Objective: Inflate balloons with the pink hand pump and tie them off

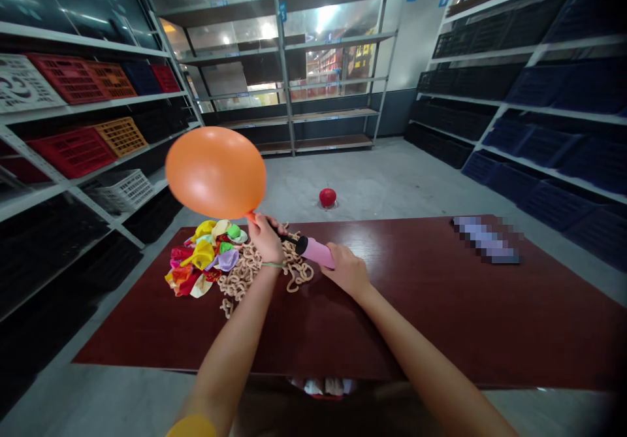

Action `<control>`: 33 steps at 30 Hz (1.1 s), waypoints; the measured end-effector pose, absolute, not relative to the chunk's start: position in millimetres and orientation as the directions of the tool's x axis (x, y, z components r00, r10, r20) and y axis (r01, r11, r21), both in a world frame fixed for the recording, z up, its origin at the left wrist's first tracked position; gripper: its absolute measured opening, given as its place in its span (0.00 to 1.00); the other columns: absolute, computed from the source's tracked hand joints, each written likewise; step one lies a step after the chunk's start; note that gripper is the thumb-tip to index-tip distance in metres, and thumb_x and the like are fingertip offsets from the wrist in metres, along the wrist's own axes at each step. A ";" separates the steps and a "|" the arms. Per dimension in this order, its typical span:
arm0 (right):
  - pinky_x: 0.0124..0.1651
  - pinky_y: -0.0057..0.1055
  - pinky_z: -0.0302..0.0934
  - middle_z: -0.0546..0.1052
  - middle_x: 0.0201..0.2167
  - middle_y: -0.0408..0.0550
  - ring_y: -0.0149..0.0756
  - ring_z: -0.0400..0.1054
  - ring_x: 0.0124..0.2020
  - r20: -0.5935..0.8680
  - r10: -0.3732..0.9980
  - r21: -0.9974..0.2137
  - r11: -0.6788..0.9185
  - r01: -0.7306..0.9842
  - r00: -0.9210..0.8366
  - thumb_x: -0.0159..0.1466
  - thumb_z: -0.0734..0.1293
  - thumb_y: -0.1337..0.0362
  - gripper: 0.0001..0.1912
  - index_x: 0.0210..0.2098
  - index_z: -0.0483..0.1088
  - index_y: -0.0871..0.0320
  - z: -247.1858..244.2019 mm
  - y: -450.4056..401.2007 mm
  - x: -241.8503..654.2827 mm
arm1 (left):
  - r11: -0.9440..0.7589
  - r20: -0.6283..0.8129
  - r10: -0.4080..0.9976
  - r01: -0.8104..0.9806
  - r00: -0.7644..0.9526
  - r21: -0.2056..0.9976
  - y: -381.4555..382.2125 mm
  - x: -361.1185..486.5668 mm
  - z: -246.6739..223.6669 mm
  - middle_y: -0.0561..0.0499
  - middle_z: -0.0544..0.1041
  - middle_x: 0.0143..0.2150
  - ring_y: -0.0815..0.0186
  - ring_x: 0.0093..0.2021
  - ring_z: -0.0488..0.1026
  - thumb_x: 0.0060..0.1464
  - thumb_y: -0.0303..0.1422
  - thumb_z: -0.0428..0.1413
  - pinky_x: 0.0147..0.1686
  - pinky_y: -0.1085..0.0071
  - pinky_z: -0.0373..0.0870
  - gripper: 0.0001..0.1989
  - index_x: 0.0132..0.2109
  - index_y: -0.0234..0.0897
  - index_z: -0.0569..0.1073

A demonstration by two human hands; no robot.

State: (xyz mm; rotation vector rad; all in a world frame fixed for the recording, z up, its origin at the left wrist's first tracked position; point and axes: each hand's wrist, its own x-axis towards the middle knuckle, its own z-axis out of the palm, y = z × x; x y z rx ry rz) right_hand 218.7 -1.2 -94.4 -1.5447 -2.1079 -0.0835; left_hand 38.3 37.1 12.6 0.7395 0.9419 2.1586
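A large inflated orange balloon (215,172) stands out to the upper left, over the table's far left corner. My left hand (267,238) is closed around its neck. My right hand (347,270) is wrapped around a pink hand pump (317,253) with a black end, pointing left toward my left hand. Whether the pump's nozzle sits in the balloon is hidden by my left hand. Under and beside my left hand lies a pile of tan, cord-like loops (240,277). Left of that are several limp, uninflated balloons (200,254) in mixed colours.
The dark red-brown table (411,319) spreads across the front. A blurred-out flat item (484,241) lies at its far right. Beyond the table, a small red balloon-like round object (327,197) is on the grey floor. Shelves with crates (68,156) line both sides; a metal rack (289,97) stands behind.
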 end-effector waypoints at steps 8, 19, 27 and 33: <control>0.36 0.30 0.54 0.74 0.43 0.49 0.41 0.67 0.43 0.460 0.873 -0.302 0.325 0.896 -0.161 0.58 0.66 0.59 0.23 0.53 0.63 0.53 -95.9 4.4 220.3 | -0.596 0.226 0.679 -0.344 -0.698 0.726 41.0 37.1 28.8 0.61 0.59 0.18 0.76 0.12 0.56 0.60 0.42 0.50 0.13 0.77 0.54 0.15 0.30 0.40 0.57; 0.35 0.29 0.54 0.75 0.42 0.48 0.39 0.68 0.42 0.458 0.865 -0.268 0.354 0.896 -0.204 0.59 0.65 0.58 0.23 0.53 0.63 0.54 -92.7 -0.5 219.9 | -0.484 0.221 0.802 -0.388 -0.555 0.784 30.4 49.7 9.2 0.60 0.61 0.18 0.75 0.13 0.59 0.58 0.46 0.54 0.15 0.76 0.59 0.18 0.29 0.39 0.59; 0.37 0.30 0.56 0.75 0.43 0.49 0.39 0.68 0.42 0.470 0.864 -0.318 0.358 0.878 -0.182 0.59 0.65 0.59 0.23 0.53 0.64 0.54 -93.3 3.1 221.3 | -0.627 0.293 0.687 -0.338 -0.665 0.702 30.1 20.0 57.6 0.61 0.59 0.20 0.76 0.13 0.57 0.59 0.44 0.54 0.14 0.77 0.55 0.15 0.33 0.40 0.60; 0.36 0.30 0.56 0.75 0.43 0.49 0.41 0.69 0.43 0.493 0.862 -0.360 0.327 0.874 -0.119 0.58 0.66 0.58 0.22 0.52 0.64 0.55 -96.9 4.7 225.9 | -0.525 0.271 0.796 -0.397 -0.541 0.753 22.6 85.3 15.9 0.60 0.61 0.19 0.76 0.14 0.59 0.57 0.48 0.55 0.15 0.76 0.58 0.20 0.29 0.40 0.59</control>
